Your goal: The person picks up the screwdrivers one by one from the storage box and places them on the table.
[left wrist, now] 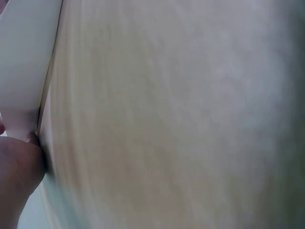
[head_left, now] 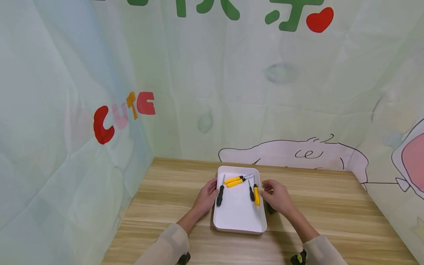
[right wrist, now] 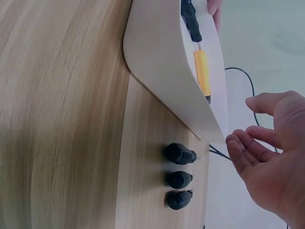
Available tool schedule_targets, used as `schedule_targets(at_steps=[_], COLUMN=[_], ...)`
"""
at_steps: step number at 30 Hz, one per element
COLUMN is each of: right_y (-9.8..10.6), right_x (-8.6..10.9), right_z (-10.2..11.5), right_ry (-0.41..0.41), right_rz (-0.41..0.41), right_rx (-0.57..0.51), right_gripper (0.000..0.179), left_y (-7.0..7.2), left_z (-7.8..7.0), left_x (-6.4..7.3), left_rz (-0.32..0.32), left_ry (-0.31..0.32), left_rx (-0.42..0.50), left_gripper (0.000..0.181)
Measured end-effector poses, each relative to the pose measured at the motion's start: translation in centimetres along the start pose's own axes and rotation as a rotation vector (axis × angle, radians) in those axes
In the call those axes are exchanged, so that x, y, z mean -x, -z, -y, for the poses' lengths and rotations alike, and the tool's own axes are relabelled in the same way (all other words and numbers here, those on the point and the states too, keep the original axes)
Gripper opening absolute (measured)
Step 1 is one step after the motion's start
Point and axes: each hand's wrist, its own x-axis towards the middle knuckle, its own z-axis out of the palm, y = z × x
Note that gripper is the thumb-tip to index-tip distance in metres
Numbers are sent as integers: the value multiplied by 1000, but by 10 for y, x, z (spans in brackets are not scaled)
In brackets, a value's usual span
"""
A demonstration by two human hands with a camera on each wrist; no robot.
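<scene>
A white tray (head_left: 239, 221) sits on the table with several screwdrivers in it. Two yellow-handled screwdrivers (head_left: 235, 183) lie at its far end, and a black-handled screwdriver (head_left: 220, 195) is along the left side. By the right wall lie a yellow-handled screwdriver (head_left: 256, 195) and a smaller black-handled one (head_left: 251, 194). My left hand (head_left: 206, 197) holds the tray's left edge, thumb at the rim and fingers along the outside. Beside the right edge is my right hand (head_left: 277, 195), fingers loosely bent and holding nothing; the right wrist view shows its fingertips close to the tray wall.
Black-handled tools (right wrist: 179, 179) stand in a row on the wooden table (right wrist: 62, 119) right of the tray, mostly hidden by my right hand in the head view. A printed cloth (head_left: 212, 92) hangs behind and along the sides of the table.
</scene>
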Motion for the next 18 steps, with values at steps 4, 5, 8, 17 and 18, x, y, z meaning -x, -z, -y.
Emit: schedule_targets(at_steps=[4,5,8,17,18], right_y=[-5,-6,-10,-26,-28], right_x=[0,0,0,-1,-1], right_z=[4,5,10,25,26], right_ry=[8,7,-9,-19,-14], right_rz=[2,2,-2,6,3], right_rx=[-31,-40,-65,-112,-111], right_gripper=[40,41,42,41,41], left_y=[0,-1,-1,-1,-1], left_z=[2,2,3,2,2], left_x=[-2,-2,-3,-2,-2], left_rz=[0,-2,-3,-4,-3], left_ry=[17,24,19,20,19], left_rx=[-13,-13,-19,-30,-30], left_gripper=[53,53,53,53,53])
